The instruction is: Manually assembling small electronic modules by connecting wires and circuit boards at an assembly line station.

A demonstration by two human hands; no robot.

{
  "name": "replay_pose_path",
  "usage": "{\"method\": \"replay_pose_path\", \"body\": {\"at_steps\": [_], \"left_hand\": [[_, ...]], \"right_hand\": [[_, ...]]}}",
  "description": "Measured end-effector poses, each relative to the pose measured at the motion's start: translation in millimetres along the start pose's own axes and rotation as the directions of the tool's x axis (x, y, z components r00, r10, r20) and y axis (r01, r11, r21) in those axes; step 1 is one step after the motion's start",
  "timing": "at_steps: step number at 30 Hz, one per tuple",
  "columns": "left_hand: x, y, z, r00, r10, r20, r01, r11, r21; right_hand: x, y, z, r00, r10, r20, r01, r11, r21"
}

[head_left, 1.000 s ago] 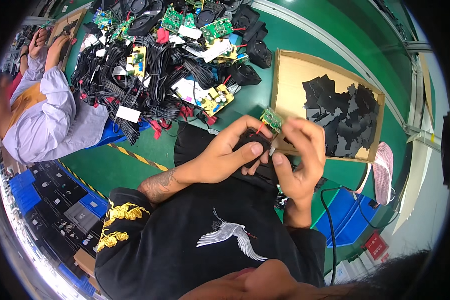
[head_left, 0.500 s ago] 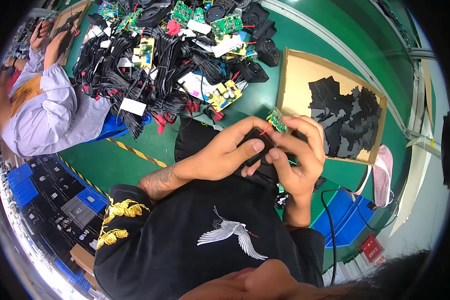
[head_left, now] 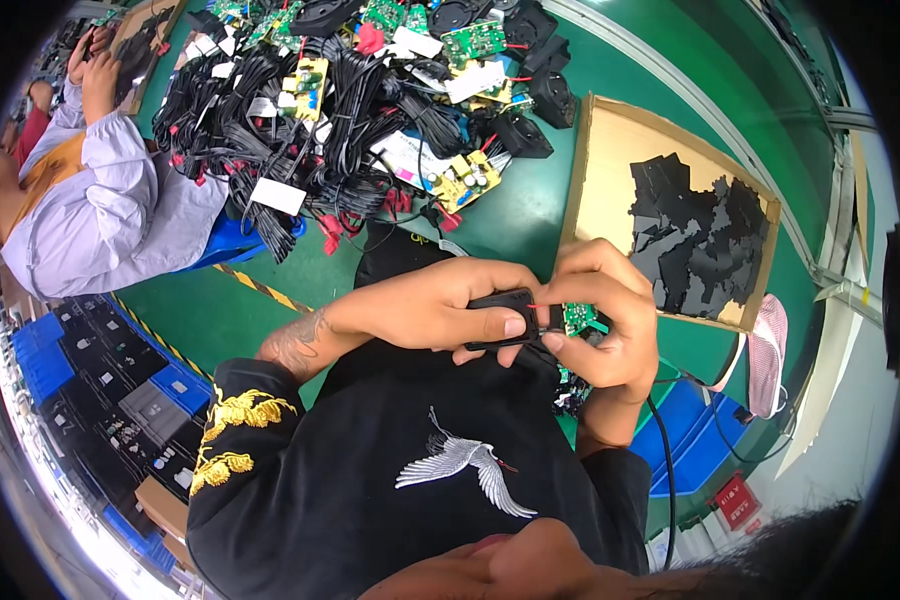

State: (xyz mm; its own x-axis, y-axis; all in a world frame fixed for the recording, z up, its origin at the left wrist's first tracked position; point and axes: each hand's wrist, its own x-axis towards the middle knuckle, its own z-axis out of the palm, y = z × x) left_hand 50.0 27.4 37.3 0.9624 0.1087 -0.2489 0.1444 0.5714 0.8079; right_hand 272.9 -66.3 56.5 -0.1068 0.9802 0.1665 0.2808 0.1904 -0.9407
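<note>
The left hand (head_left: 440,312) clamps the black case (head_left: 500,318) in front of the body, thumb on top. The right hand (head_left: 605,320) curls round the green board (head_left: 579,319) just beside it, thumb and forefinger apart; how firmly it grips cannot be told. Good handling likely means a steady case and a slack red wire (head_left: 537,307). The cardboard tray (head_left: 605,140) holds loose black sheets (head_left: 705,240).
</note>
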Motion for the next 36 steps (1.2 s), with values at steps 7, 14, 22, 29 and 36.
{"method": "replay_pose_path", "body": {"at_steps": [7, 14, 22, 29, 36], "left_hand": [[-6, 18, 2, 0.962, 0.217, -0.168, -0.028, 0.687, 0.726], [-13, -6, -3, 0.584, 0.811, -0.033, -0.026, 0.059, 0.998], [-20, -9, -17, 0.534, 0.825, 0.186, -0.246, -0.059, 0.968], [-15, -7, -9, 0.475, 0.866, 0.154, -0.245, -0.038, 0.969], [-11, -26, -6, 0.525, 0.851, 0.013, -0.208, 0.113, 0.972]], "right_hand": [[2, -1, 12, 0.99, -0.142, -0.021, 0.136, 0.973, -0.186], [-11, -1, 37, 0.993, 0.12, -0.004, -0.119, 0.991, 0.053], [-22, 8, 60, 0.997, -0.008, -0.075, 0.003, 0.998, -0.06], [-19, 24, 95, 0.974, -0.003, -0.228, 0.097, 0.91, 0.403], [-8, 14, 74, 0.928, -0.219, -0.301, 0.223, 0.975, -0.019]]}}
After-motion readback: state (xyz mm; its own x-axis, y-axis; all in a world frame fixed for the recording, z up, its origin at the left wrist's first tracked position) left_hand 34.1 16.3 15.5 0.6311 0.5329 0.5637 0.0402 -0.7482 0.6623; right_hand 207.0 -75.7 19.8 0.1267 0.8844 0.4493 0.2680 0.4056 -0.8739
